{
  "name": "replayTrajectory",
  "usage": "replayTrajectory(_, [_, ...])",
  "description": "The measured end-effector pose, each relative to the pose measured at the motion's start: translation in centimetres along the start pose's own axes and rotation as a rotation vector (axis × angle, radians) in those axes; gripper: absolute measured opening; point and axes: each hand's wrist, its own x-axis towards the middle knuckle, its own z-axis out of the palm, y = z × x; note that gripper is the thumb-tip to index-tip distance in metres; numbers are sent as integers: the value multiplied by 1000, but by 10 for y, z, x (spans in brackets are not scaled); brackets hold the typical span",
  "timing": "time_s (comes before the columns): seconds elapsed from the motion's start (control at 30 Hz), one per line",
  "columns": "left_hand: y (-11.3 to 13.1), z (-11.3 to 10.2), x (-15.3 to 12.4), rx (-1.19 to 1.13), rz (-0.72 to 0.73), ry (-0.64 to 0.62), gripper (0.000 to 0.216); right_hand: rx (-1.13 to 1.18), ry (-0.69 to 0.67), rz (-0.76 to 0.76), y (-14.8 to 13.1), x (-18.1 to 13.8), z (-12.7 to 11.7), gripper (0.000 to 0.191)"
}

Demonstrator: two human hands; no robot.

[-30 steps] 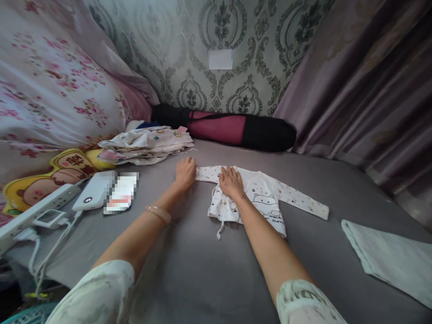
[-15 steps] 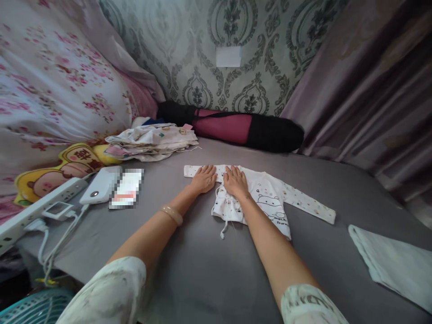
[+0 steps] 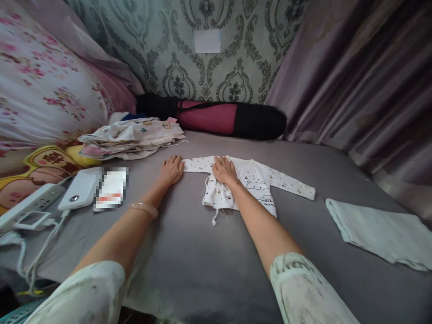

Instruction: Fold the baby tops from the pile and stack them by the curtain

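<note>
On a grey bed sheet (image 3: 189,261), a little white cloth shirt with a black animal drawing (image 3: 245,173) lies flat, sleeves (image 3: 292,183) spread out. The left hand (image 3: 172,170) lies by the end of one sleeve and seems to touch it. The right hand (image 3: 224,170) rests on the shirt's shoulder. Each grip is loose and flat.

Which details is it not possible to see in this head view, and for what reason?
All in the head view:
White printed shirt: partly hidden by the right hand and right forearm.
Flat item beside the power bank: blurred by pixelation.
Folded pale cloth: cut off by the right edge.
Teal basket: cut off at the bottom-left corner.
</note>
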Motion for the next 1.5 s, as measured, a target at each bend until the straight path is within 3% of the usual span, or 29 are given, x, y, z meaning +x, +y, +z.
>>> replayTrajectory(0.13, [2, -3, -5, 1, 52, 188, 51, 239, 108, 24, 14, -6, -29, 52])
replayTrajectory(0.27, [10, -15, -17, -12, 29, 213, 46, 344, 208, 34, 50, -45, -61, 44])
replayTrajectory(0.43, [35, -40, -38, -89, -12, 13, 33, 275, 276, 243, 108, -112, -82, 23])
replayTrajectory(0.6, [53, -49, -67, -324, 27, -267, 36, 362, 114, 441, 141, -164, -83, 22])
replayTrajectory(0.77, [61, -54, -92, -487, 96, -465, 52, 437, -83, 307, 138, -205, -85, 34])
replayTrajectory(0.9, [65, -57, -100, -532, 167, -511, 52, 352, -108, 174, 125, -219, -83, 55])
replayTrajectory(1.07, [73, -52, -109, -461, 177, -405, 35, 37, -5, 306, 99, -215, -74, 41])
replayTrajectory(1.23, [90, -47, -121, -311, 72, -265, 23, -142, 20, 452, 77, -210, -67, 38])
replayTrajectory(1.37, [98, -44, -125, -255, 99, -143, 24, -202, 0, 434, 69, -210, -66, 41])
replayTrajectory(1.5, [96, -47, -126, -134, 162, -140, 28, -223, 7, 385, 69, -213, -68, 39])
